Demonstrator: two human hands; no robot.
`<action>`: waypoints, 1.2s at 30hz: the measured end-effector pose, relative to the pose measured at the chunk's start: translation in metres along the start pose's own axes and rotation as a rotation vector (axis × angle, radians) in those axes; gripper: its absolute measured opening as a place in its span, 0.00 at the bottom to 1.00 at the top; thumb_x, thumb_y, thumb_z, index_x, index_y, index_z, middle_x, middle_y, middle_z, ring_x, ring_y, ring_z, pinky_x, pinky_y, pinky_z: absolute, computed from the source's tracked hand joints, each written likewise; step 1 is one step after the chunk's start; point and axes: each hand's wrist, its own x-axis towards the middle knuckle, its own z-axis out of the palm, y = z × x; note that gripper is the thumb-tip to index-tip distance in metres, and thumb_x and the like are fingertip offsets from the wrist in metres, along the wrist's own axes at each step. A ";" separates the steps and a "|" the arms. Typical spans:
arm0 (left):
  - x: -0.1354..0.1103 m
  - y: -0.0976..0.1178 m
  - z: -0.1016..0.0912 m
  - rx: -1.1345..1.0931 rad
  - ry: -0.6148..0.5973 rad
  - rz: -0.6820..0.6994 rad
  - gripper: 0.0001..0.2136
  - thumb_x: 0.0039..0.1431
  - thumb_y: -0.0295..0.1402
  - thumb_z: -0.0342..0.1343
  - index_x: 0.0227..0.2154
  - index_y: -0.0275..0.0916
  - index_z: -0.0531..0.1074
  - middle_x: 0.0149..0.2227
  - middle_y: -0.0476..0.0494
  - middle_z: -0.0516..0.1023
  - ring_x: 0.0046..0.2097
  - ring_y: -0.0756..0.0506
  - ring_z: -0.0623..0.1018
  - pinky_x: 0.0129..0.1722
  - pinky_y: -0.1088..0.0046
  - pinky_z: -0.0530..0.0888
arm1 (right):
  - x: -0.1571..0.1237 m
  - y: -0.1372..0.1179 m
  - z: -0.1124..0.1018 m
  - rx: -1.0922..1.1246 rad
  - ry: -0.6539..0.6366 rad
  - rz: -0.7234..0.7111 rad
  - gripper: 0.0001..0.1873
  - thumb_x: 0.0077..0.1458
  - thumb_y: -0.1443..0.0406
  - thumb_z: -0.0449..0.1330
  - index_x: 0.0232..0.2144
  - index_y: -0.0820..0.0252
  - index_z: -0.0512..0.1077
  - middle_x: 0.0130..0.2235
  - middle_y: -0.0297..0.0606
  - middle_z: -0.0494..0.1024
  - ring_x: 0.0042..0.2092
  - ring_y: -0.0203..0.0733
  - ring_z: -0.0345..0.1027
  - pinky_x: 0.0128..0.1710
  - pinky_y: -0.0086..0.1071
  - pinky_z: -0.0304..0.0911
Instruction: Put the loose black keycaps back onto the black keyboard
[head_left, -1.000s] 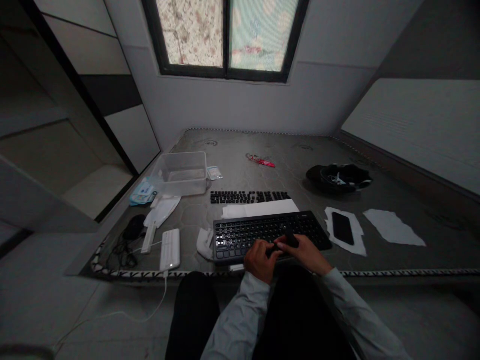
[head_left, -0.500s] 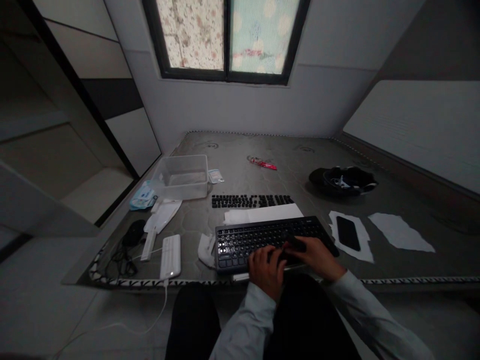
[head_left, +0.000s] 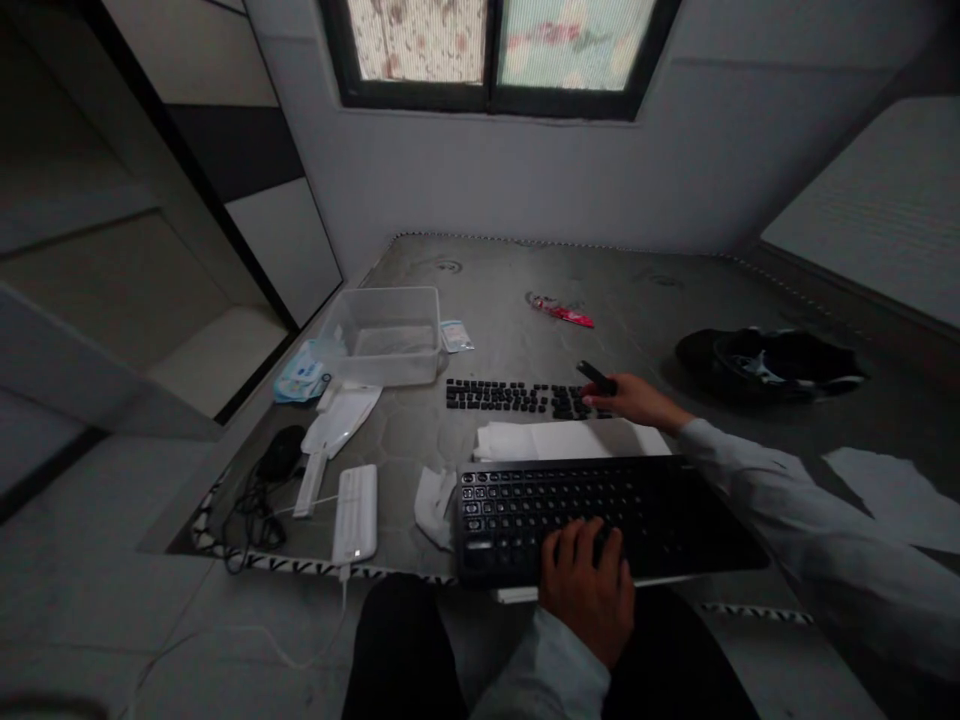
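Observation:
A black keyboard (head_left: 555,490) lies near the front edge, its key caps off in at least part of the layout. My left hand (head_left: 589,580) rests over its lower middle, fingers lying on it, holding nothing that I can see. My right hand (head_left: 634,398) is stretched forward above the right end of the rows of loose black keycaps (head_left: 496,396). In it is a short black stick-like tool (head_left: 596,376), gripped between thumb and fingers; its exact kind does not show. Between keycaps and keyboard lies white paper (head_left: 562,440).
Left stand a clear plastic bin (head_left: 386,340), a blue packet (head_left: 301,375), a black mouse (head_left: 281,453) with its cable, and a white power bank (head_left: 355,515). Crumpled tissue (head_left: 435,505) sits beside the keyboard. Further back are a red wrapper (head_left: 562,311) and a black cap (head_left: 772,365).
My right hand has moved from the keyboard forward to the loose keycaps, carrying the black tool. My left hand stays on the keyboard. The view has shifted, and my right arm now covers the phone.

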 end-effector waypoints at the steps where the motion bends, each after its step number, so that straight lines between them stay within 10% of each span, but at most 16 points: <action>1: 0.000 0.000 0.000 0.003 -0.002 -0.006 0.15 0.60 0.41 0.53 0.50 0.51 0.70 0.51 0.56 0.74 0.51 0.47 0.70 0.51 0.62 0.62 | 0.015 0.003 0.006 -0.039 0.005 0.017 0.16 0.50 0.57 0.61 0.38 0.59 0.77 0.36 0.40 0.81 0.38 0.46 0.74 0.37 0.33 0.63; 12: -0.001 0.003 0.011 0.000 0.150 -0.084 0.12 0.55 0.39 0.58 0.43 0.53 0.74 0.48 0.60 0.76 0.47 0.47 0.73 0.46 0.63 0.67 | 0.104 0.041 0.077 -0.276 -0.081 0.190 0.10 0.46 0.64 0.64 0.34 0.56 0.78 0.34 0.37 0.81 0.38 0.42 0.74 0.33 0.27 0.62; 36: 0.005 0.006 0.010 -0.023 0.206 -0.137 0.08 0.55 0.36 0.57 0.38 0.50 0.76 0.44 0.57 0.79 0.42 0.45 0.75 0.40 0.61 0.70 | 0.109 0.050 0.100 -0.407 -0.152 0.188 0.18 0.42 0.58 0.68 0.36 0.61 0.76 0.39 0.44 0.79 0.41 0.47 0.73 0.37 0.31 0.63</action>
